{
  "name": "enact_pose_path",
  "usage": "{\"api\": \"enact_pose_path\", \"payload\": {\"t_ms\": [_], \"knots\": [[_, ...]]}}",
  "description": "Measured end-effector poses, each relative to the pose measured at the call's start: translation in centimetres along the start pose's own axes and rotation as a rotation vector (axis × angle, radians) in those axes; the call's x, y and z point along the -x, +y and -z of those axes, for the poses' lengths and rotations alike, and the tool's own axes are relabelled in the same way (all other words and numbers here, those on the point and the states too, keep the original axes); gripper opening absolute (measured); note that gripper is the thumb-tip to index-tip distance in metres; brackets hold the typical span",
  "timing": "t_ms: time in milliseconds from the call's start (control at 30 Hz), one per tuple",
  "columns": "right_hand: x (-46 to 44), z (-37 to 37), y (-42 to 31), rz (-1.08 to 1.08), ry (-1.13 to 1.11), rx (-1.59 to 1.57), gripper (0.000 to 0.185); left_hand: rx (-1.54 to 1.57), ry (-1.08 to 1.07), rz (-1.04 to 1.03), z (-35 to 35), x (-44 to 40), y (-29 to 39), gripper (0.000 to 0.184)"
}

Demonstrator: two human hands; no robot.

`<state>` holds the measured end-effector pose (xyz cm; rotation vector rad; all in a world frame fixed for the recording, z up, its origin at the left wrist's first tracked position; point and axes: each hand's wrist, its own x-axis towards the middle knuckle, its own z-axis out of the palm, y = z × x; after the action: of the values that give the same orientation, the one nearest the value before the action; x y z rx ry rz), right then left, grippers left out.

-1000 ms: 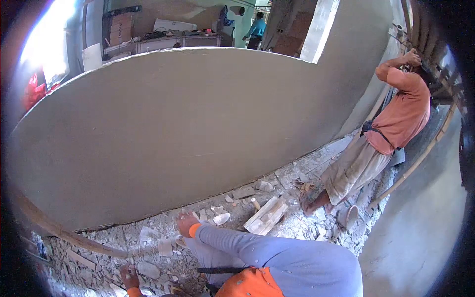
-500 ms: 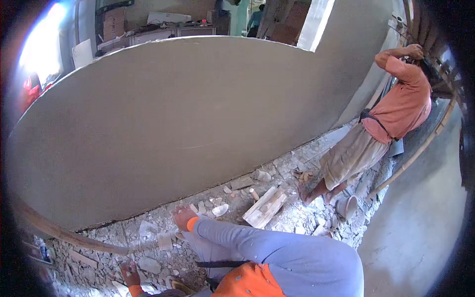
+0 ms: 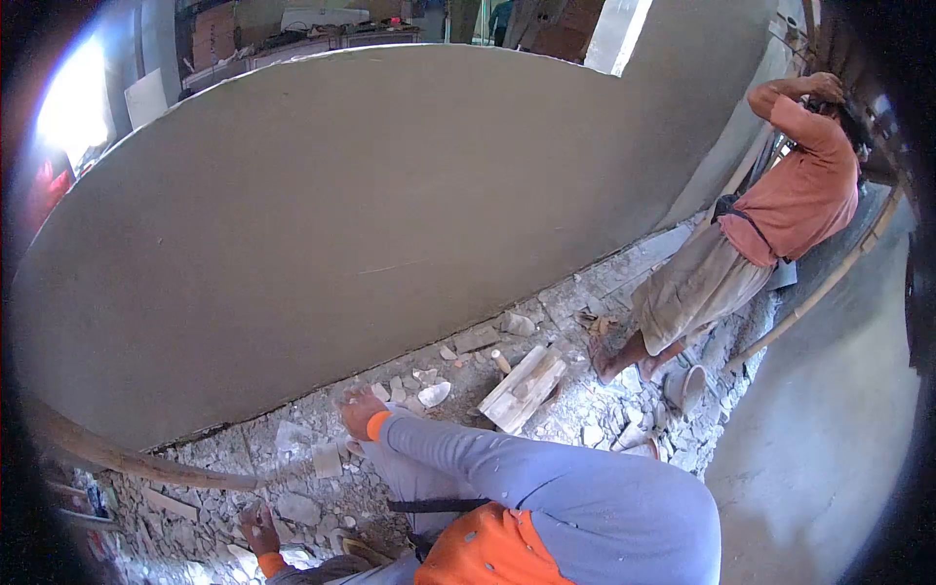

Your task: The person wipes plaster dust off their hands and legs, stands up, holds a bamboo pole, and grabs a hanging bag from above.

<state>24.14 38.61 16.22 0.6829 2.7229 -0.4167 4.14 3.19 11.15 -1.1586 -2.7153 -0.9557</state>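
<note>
My right hand (image 3: 361, 411), at the end of a grey sleeve with an orange cuff (image 3: 377, 425), lies over my bent knee, above the rubble. Its fingers look loosely bent and I see nothing held in it. Lower down, my left hand (image 3: 259, 531) hovers near the broken pieces on the ground. Its fingers are partly curled and apart, with no object visible in them. A flat stone piece (image 3: 297, 508) lies right beside the left hand. Near the right hand is a white broken chunk (image 3: 434, 394).
A smooth plastered wall (image 3: 322, 234) rises in front of me. Rubble (image 3: 195, 468) covers the ground along its foot, with a wooden block (image 3: 524, 388) and a bowl (image 3: 684, 388). A long pole (image 3: 146, 468) lies at left. A co-worker (image 3: 795, 195) stands at right, hands at the head.
The view has tipped slightly downward, so the wall's top edge sits higher. My hands stay almost where they were. The co-worker's raised arms have shifted a little.
</note>
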Motion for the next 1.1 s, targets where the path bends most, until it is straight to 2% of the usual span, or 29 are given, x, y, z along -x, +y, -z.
{"api": "enact_pose_path", "payload": {"t_ms": [133,200,233,333,367,467,500,600,633,733,800,833,933,1033,1100], "knots": [[0.1,-0.2,0.0,-0.010,0.025,0.003,0.060,0.095,-0.010,0.066,0.0,0.0,0.1,0.025],[-0.8,-0.5,0.1,0.017,-0.068,0.067,0.056,0.173,0.002,0.140,0.0,0.1,0.8,0.023],[-1.3,-0.9,0.3,0.027,-0.113,0.101,0.054,0.036,-0.037,-0.047,-2.7,0.8,-5.4,0.020],[-1.5,-1.7,0.6,0.014,-0.025,0.081,0.050,0.128,0.044,0.166,-2.7,0.9,-4.3,0.021],[-0.2,-0.4,0.3,-0.007,0.043,0.016,0.049,0.064,-0.020,0.144,-0.9,0.4,-1.2,0.022],[0.0,0.4,0.2,-0.003,0.020,0.009,0.051,0.154,-0.273,0.307,0.1,-0.4,-1.7,0.041],[0.1,0.5,0.2,0.005,0.029,0.035,0.052,0.145,-0.088,0.281,-0.9,-0.2,-1.8,0.029],[0.5,0.2,0.1,0.029,0.052,0.107,0.055,-0.010,-0.067,0.105,-0.9,-0.1,-2.3,0.029],[0.2,-0.1,0.2,0.027,0.050,0.087,0.056,-0.067,0.016,0.002,-1.3,0.1,-2.7,0.028],[-0.9,-1.2,0.5,0.011,0.045,0.029,0.058,0.124,-0.060,0.094,-0.7,-0.1,-2.6,0.029],[-1.3,-1.7,0.6,-0.014,0.049,-0.001,0.059,-0.027,-0.084,0.098,-1.0,-0.3,-3.0,0.027],[-1.5,-1.6,0.6,0.000,-0.019,0.049,0.058,-0.102,-0.095,0.100,-1.1,-0.4,-3.1,0.027],[-1.6,-1.2,0.5,0.017,-0.123,0.127,0.057,0.301,-0.109,0.319,-0.9,-0.3,-1.9,0.028],[-0.8,-0.7,0.5,-0.003,-0.038,0.074,0.057,-0.026,-0.075,0.153,-0.9,-0.2,-2.0,0.028],[-0.2,-0.4,0.3,-0.005,0.016,0.068,0.056,-0.030,-0.054,0.104,-1.1,0.0,-2.9,0.030]]}}
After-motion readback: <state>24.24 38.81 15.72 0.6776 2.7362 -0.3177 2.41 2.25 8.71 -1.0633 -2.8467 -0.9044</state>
